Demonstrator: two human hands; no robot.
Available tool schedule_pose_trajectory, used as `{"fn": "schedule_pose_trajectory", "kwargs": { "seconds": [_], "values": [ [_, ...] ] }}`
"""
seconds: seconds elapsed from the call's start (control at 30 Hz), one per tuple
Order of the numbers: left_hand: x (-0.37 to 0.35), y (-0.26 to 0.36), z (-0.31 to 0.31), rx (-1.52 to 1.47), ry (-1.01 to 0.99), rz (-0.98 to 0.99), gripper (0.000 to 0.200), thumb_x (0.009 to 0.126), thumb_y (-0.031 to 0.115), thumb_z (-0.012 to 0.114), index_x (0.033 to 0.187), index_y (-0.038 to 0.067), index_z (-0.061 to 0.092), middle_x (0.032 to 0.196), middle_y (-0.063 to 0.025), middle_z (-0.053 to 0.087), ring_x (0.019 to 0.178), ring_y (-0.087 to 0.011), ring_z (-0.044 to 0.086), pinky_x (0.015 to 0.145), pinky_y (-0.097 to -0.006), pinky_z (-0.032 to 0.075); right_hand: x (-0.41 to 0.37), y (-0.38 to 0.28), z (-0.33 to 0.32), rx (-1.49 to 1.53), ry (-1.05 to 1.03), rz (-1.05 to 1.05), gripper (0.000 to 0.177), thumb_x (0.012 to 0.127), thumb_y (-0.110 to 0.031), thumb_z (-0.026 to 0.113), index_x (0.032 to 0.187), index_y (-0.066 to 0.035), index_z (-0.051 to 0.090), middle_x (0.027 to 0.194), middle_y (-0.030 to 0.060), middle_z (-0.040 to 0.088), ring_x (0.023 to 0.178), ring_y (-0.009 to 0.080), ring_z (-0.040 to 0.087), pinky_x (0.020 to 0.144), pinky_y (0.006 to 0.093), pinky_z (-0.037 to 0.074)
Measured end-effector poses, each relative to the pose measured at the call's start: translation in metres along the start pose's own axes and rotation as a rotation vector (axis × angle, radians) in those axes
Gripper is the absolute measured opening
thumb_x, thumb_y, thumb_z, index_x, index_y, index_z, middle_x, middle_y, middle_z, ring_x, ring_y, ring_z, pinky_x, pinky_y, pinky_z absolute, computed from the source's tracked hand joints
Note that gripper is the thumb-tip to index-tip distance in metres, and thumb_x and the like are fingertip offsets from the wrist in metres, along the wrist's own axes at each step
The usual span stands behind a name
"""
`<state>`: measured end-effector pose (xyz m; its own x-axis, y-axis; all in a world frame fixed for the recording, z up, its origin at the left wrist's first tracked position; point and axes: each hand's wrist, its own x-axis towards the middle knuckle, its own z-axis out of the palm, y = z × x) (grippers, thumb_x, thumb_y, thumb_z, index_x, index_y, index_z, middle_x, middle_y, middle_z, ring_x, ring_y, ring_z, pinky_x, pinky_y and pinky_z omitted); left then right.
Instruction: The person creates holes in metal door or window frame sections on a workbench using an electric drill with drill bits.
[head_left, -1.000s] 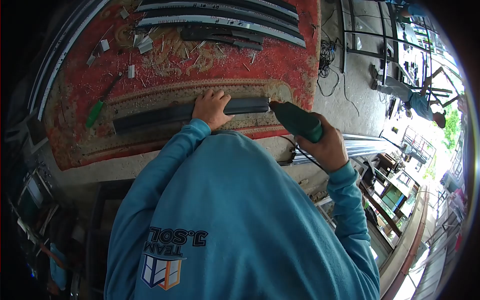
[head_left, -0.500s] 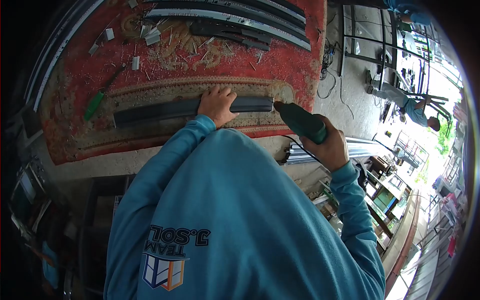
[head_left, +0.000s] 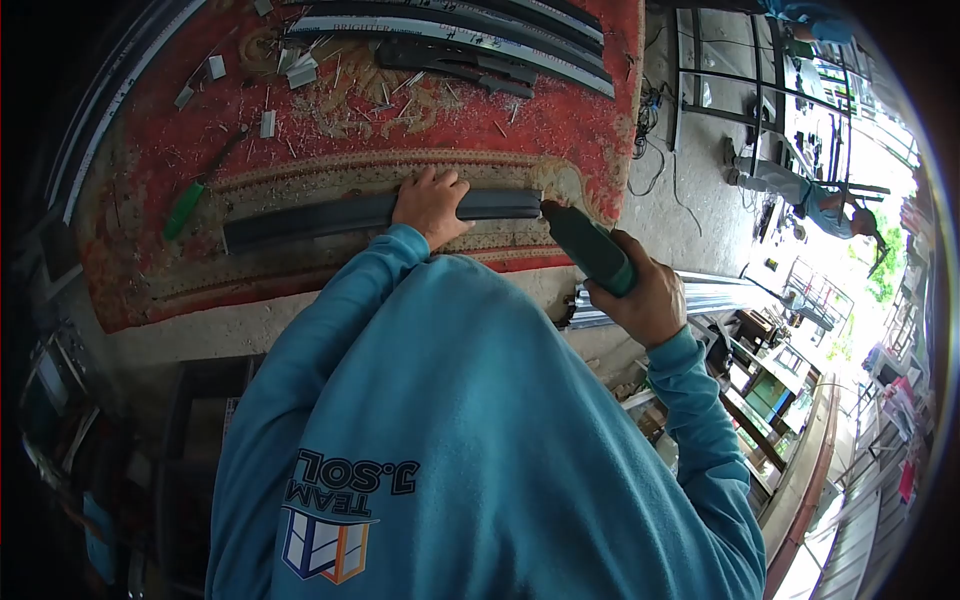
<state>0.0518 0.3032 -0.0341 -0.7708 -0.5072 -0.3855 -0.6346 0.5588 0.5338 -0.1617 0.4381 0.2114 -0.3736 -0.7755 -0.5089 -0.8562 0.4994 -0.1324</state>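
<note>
A long dark grey metal profile (head_left: 300, 217) lies across a red patterned carpet (head_left: 400, 130) on the workbench. My left hand (head_left: 430, 205) presses down on the profile near its right part, fingers curled over its far edge. My right hand (head_left: 645, 295) grips a green power drill (head_left: 588, 248), whose tip sits against the profile's right end. A thin black cord runs from the drill back toward my sleeve.
A green-handled screwdriver (head_left: 190, 200) lies left on the carpet among metal shavings and small offcuts (head_left: 268, 122). Several long profiles (head_left: 470, 35) lie at the far edge. Silver profiles (head_left: 700, 295) are stacked at the right. Another person (head_left: 820, 200) bends over on the floor beyond.
The drill has tilted, its rear dropping lower and my right hand shifting slightly left. The left hand stays on the profile. The view moved a little.
</note>
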Motion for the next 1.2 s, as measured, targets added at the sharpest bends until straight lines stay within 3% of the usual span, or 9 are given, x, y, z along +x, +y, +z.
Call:
{"fn": "schedule_pose_trajectory", "kwargs": {
  "seconds": [0.33, 0.6, 0.9, 0.93, 0.97, 1.03, 1.07, 1.2],
  "values": [
    [0.0, 0.003, -0.004, 0.011, -0.048, -0.024, 0.065, 0.083, 0.052, 0.082, 0.135, 0.016, 0.065, 0.142, -0.0025, 0.058, 0.134, -0.0279, 0.049, 0.11, -0.0511, 0.047, -0.016, -0.001, 0.017, -0.057, 0.035, -0.022, 0.078, 0.074, -0.044, 0.081, 0.142, -0.014, 0.058, 0.093, 0.0204, 0.076, 0.079, 0.0397, 0.075, 0.074, 0.0497, 0.06],
    [-0.001, 0.002, -0.001, 0.015, -0.023, -0.016, 0.063, 0.083, 0.049, 0.082, 0.133, 0.015, 0.065, 0.14, -0.0032, 0.058, 0.134, -0.0288, 0.049, 0.11, -0.0522, 0.047, -0.012, -0.006, 0.009, -0.064, 0.042, -0.036, 0.077, 0.075, -0.044, 0.081, 0.142, -0.014, 0.058, 0.093, 0.0207, 0.076, 0.081, 0.0394, 0.075, 0.074, 0.0495, 0.06],
    [-0.002, -0.002, 0.008, 0.003, 0.062, 0.024, 0.062, 0.081, 0.047, 0.085, 0.13, 0.014, 0.066, 0.136, -0.0037, 0.06, 0.131, -0.0299, 0.051, 0.107, -0.0533, 0.049, 0.069, 0.011, -0.042, 0.126, -0.106, -0.162, 0.061, 0.073, -0.043, 0.083, 0.12, -0.007, 0.071, 0.095, 0.0221, 0.076, 0.086, 0.04, 0.075, 0.085, 0.0466, 0.06],
    [-0.001, -0.002, 0.008, 0.001, 0.067, 0.023, 0.062, 0.081, 0.046, 0.085, 0.13, 0.013, 0.066, 0.136, -0.0039, 0.06, 0.131, -0.0299, 0.051, 0.106, -0.0534, 0.049, 0.08, 0.016, -0.041, 0.129, -0.098, -0.2, 0.06, 0.073, -0.04, 0.085, 0.118, -0.003, 0.073, 0.093, 0.0184, 0.077, 0.077, 0.0325, 0.076, 0.075, 0.0417, 0.061],
    [-0.001, -0.002, 0.009, 0.0, 0.068, 0.025, 0.062, 0.081, 0.046, 0.085, 0.13, 0.013, 0.066, 0.136, -0.0039, 0.06, 0.131, -0.0299, 0.051, 0.106, -0.0534, 0.049, 0.087, 0.019, -0.045, 0.128, -0.097, -0.199, 0.06, 0.073, -0.04, 0.085, 0.118, -0.003, 0.073, 0.093, 0.0184, 0.077, 0.077, 0.0325, 0.076, 0.075, 0.0417, 0.061],
    [0.0, -0.002, 0.008, 0.009, 0.06, 0.019, 0.063, 0.081, 0.047, 0.085, 0.131, 0.013, 0.066, 0.136, -0.0042, 0.06, 0.131, -0.0302, 0.051, 0.107, -0.0536, 0.049, 0.094, 0.003, -0.061, 0.283, -0.288, 0.082, 0.052, 0.077, -0.028, 0.087, 0.119, -0.001, 0.071, 0.09, 0.01, 0.075, 0.069, 0.0166, 0.07, 0.059, 0.0321, 0.058],
    [-0.001, -0.002, 0.008, 0.008, 0.06, 0.018, 0.063, 0.081, 0.047, 0.085, 0.131, 0.013, 0.066, 0.136, -0.0042, 0.06, 0.131, -0.0302, 0.051, 0.107, -0.0536, 0.049, 0.096, -0.001, -0.064, 0.286, -0.272, 0.089, 0.049, 0.079, -0.026, 0.086, 0.117, 0.001, 0.071, 0.086, 0.0063, 0.073, 0.064, 0.0104, 0.065, 0.049, 0.0266, 0.053],
    [-0.002, -0.001, 0.002, -0.01, 0.025, 0.011, 0.063, 0.082, 0.047, 0.084, 0.132, 0.013, 0.066, 0.136, -0.0045, 0.06, 0.132, -0.0311, 0.05, 0.107, -0.0552, 0.048, 0.092, 0.012, -0.056, 0.338, -0.28, 0.103, 0.048, 0.08, -0.025, 0.086, 0.116, 0.002, 0.07, 0.087, 0.0068, 0.073, 0.064, 0.0113, 0.065, 0.051, 0.0272, 0.054]
  ]
}}
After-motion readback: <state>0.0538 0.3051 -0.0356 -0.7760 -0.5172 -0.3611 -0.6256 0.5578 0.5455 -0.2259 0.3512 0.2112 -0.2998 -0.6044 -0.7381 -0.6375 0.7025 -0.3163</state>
